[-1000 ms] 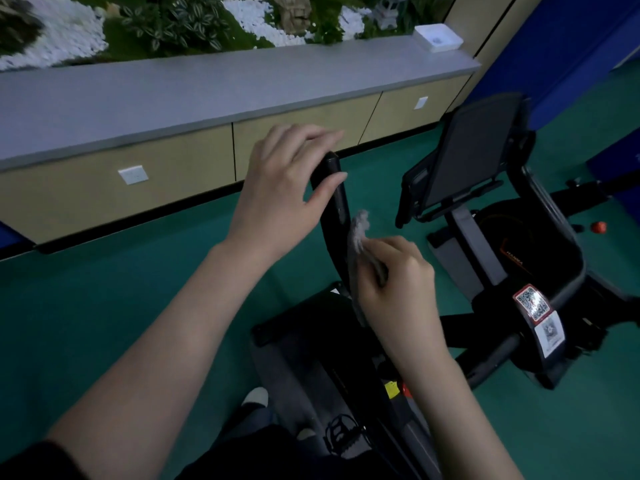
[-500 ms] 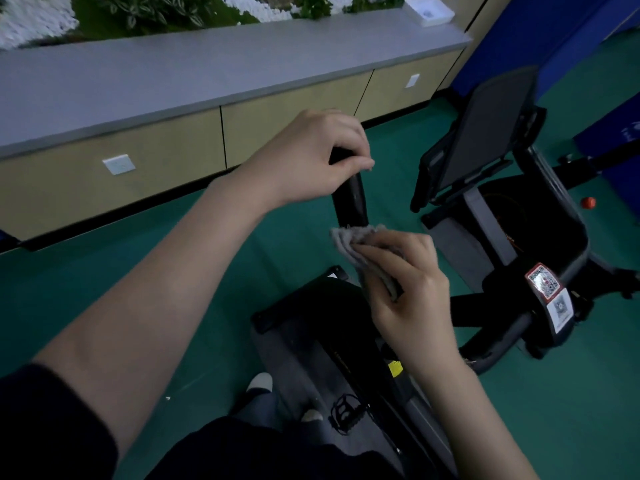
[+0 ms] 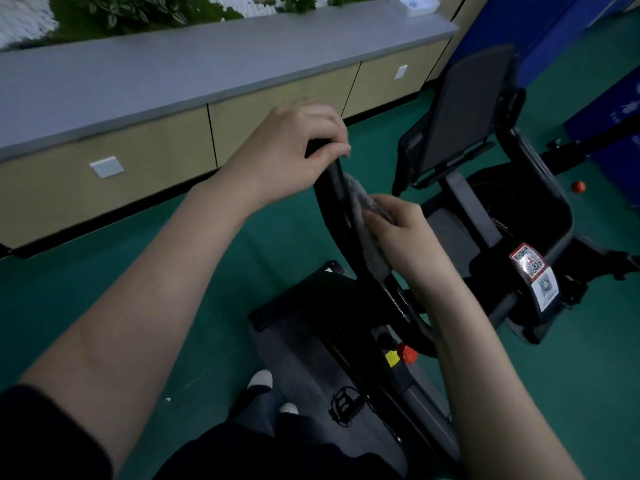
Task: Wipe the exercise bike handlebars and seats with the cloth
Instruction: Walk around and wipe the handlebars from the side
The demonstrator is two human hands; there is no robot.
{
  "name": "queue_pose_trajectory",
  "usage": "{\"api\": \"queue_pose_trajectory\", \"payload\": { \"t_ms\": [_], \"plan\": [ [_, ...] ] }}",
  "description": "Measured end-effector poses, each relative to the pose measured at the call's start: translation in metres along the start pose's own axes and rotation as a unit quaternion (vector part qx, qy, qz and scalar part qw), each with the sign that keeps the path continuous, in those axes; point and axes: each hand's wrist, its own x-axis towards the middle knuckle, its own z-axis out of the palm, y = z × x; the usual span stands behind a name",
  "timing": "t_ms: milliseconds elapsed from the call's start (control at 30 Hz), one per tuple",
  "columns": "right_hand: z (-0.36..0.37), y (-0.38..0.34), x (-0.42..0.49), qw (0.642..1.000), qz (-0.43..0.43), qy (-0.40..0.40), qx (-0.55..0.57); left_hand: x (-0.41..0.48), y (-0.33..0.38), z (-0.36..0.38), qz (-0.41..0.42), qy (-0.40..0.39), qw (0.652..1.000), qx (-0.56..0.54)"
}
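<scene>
I reckoned the job was at an early stage: I was working on one black handlebar point(image 3: 329, 192) of the near exercise bike, with the seats and the second bike point(image 3: 540, 237) to my right left to do. My left hand point(image 3: 291, 154) was curled round the handlebar's top end, steadying it. My right hand point(image 3: 401, 230), fingers bent, pinched the grey cloth point(image 3: 372, 252) and pressed it against the bar just below, where it trailed down the bar's side.
</scene>
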Motion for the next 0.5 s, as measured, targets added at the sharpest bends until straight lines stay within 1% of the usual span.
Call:
{"api": "queue_pose_trajectory", "payload": {
  "t_ms": [200, 233, 300, 367, 500],
  "plan": [
    [0.005, -0.009, 0.01, 0.987, 0.037, -0.05, 0.149, -0.001, 0.005, 0.002, -0.021, 0.005, 1.0, 0.013],
    [0.003, -0.005, 0.012, 0.987, 0.038, -0.061, 0.143, -0.001, 0.005, 0.002, -0.026, 0.005, 1.0, 0.014],
    [-0.005, 0.009, 0.01, 0.994, 0.03, -0.072, 0.081, -0.002, 0.007, 0.003, -0.037, 0.004, 0.999, 0.013],
    [-0.008, 0.019, 0.005, 0.997, 0.017, -0.06, 0.044, -0.003, 0.009, 0.004, -0.048, 0.003, 0.999, 0.017],
    [0.0, 0.014, -0.01, 0.998, -0.034, 0.039, -0.022, -0.004, 0.011, 0.006, -0.057, 0.007, 0.998, 0.03]
  ]
}}
